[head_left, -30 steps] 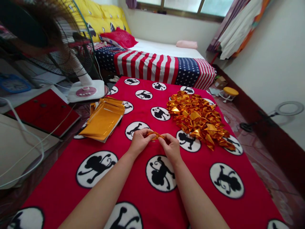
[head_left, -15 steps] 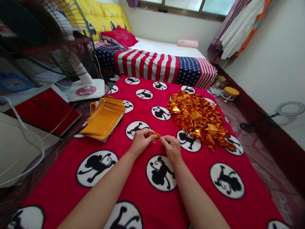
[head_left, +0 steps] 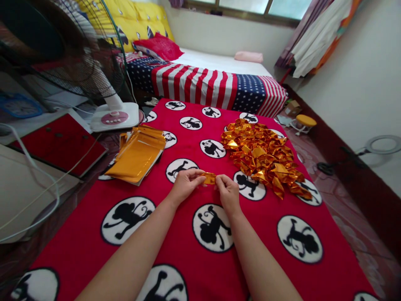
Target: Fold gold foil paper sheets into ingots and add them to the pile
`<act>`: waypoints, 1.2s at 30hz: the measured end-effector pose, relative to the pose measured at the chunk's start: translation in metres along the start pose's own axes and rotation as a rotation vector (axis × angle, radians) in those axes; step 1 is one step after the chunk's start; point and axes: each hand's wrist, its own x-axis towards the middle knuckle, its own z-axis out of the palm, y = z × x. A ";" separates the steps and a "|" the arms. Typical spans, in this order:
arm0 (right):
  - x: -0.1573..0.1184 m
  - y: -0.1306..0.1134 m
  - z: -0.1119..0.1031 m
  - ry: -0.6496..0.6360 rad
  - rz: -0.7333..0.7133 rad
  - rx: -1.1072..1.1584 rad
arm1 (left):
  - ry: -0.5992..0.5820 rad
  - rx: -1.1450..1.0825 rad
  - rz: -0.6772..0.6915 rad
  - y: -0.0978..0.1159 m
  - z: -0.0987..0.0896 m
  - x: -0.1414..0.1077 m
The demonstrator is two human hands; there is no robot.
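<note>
A small piece of shiny gold foil (head_left: pixel 209 178) is stretched between my two hands above the red monkey-print cloth (head_left: pixel 250 259). My left hand (head_left: pixel 187 184) pinches its left end, and my right hand (head_left: pixel 228 190) pinches the right end, fingers closed. To the right and farther back lies a heap of folded gold foil pieces (head_left: pixel 260 152). A stack of flat gold foil sheets (head_left: pixel 134 156) rests on the cloth at the left.
A fan (head_left: pixel 114 117) stands at the left beside a red panel (head_left: pixel 59 144) and white cables. Behind the cloth is a bed (head_left: pixel 200 85) with a flag-pattern cover. A yellow stool (head_left: pixel 306 121) and a ring light (head_left: pixel 384 144) are at the right.
My right hand has shifted slightly right, away from my left hand. More of the foil piece shows between them, and it looks wider and flatter.
</note>
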 end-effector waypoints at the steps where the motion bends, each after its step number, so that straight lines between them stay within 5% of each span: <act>1: 0.000 0.000 0.000 0.001 -0.003 -0.007 | 0.013 0.007 -0.004 0.001 0.000 0.000; 9: 0.000 -0.001 0.002 0.006 -0.038 -0.069 | 0.118 0.081 -0.023 0.000 0.005 -0.002; 18: 0.000 -0.001 0.003 -0.040 -0.047 -0.043 | 0.009 0.135 -0.037 0.002 0.008 -0.005; 24: -0.002 -0.003 0.001 0.044 0.006 0.043 | 0.083 0.348 0.036 0.006 0.010 -0.006; 30: -0.001 -0.004 0.000 0.055 0.051 0.077 | -0.065 0.268 -0.006 0.007 0.004 -0.007; 36: -0.002 -0.004 0.000 0.060 0.052 0.075 | 0.053 0.673 0.266 0.004 0.001 -0.005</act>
